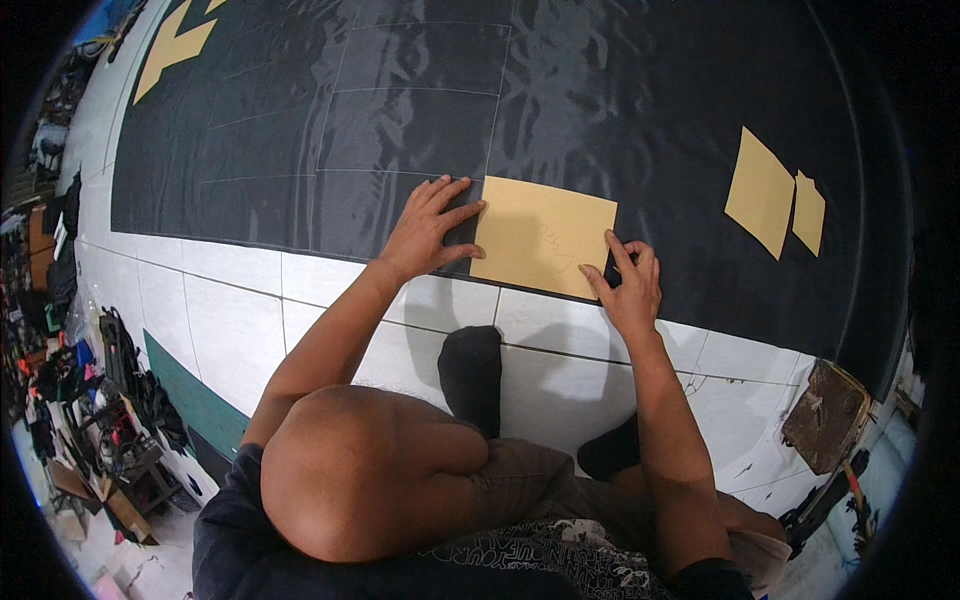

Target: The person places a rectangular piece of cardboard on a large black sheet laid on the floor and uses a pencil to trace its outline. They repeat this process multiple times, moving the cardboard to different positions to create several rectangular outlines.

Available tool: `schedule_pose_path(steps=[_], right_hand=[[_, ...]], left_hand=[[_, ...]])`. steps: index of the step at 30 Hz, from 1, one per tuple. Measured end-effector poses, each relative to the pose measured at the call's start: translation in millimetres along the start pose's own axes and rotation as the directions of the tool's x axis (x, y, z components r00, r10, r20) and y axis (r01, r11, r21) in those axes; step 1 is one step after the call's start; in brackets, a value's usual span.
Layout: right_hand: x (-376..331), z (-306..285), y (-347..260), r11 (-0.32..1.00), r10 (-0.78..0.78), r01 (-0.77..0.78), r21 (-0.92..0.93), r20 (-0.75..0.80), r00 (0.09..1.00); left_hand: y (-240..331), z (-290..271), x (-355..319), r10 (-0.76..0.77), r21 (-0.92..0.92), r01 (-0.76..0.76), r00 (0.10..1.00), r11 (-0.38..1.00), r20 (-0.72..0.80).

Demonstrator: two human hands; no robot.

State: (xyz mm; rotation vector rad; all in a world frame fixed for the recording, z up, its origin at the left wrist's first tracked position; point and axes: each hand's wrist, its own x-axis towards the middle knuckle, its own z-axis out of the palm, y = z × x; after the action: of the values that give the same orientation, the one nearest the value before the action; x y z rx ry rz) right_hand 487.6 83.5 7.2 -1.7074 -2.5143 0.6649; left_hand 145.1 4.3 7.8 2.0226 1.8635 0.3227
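A rectangular yellow card template (545, 235) lies flat on a large sheet of glossy black material (680, 120), close to its near edge. My left hand (428, 230) rests with fingers spread on the sheet, thumb and forefinger touching the card's left edge. At the card's right side, my right hand (632, 288) has its thumb on the lower right corner and its forefinger at the right edge. Thumb and forefinger stand apart, the other fingers bent. Faint pale lines mark out rectangles on the sheet beyond the left hand.
Two smaller yellow card pieces (760, 195) lie on the sheet to the right. Another angular yellow piece (172, 50) is at the far left. White floor tiles (235, 310) border the sheet. A worn brown block (826, 415) sits at right; clutter (115, 440) fills the left side.
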Motion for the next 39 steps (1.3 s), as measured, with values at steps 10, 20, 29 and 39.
schedule_pose_path(steps=[10, 20, 29, 39], right_hand=[[3, -6, -3, 0.999, 0.013, -0.014, 0.043, 0.017, 1.0], [4, -4, 6, 0.995, -0.062, 0.064, 0.072, -0.034, 0.998], [4, -6, 5, 0.992, -0.053, 0.058, 0.11, -0.042, 0.998], [6, -12, 3, 0.993, -0.083, 0.085, 0.085, -0.026, 0.996]], left_hand=[[-1, 0, 0, 0.014, 0.033, -0.014, 1.0, 0.999, -0.012], [6, -4, 4, -0.007, 0.064, 0.005, 0.999, 0.998, 0.031], [21, -14, 19, 0.06, 0.201, -0.081, 0.992, 0.976, 0.112], [71, -4, 47, 0.143, 0.147, -0.216, 0.908, 0.965, 0.393]])
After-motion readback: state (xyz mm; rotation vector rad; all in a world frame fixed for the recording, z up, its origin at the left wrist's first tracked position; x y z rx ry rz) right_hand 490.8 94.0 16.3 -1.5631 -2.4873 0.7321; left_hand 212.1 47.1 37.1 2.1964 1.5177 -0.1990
